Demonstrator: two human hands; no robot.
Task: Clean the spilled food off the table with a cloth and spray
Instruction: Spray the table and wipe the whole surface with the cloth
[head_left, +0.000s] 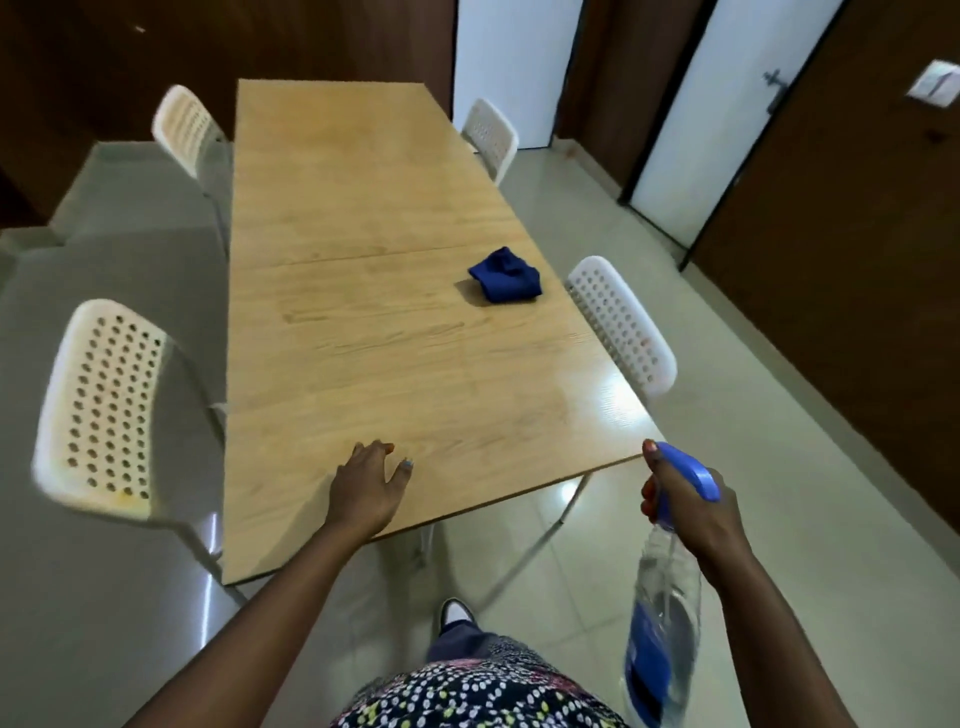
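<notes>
Wooden table (363, 291) runs far to near, white chairs (104, 405) alongside; no spill is plainly visible. Blue cloth (506, 280) sits bunched mid-right. Spray bottle (665, 597) hangs off the near right corner, right hand (691, 512) clamped on its neck. Left hand (369, 483) rests flat, fingers apart. Best: aim nozzle over table, mist lightly, then fetch cloth.
</notes>
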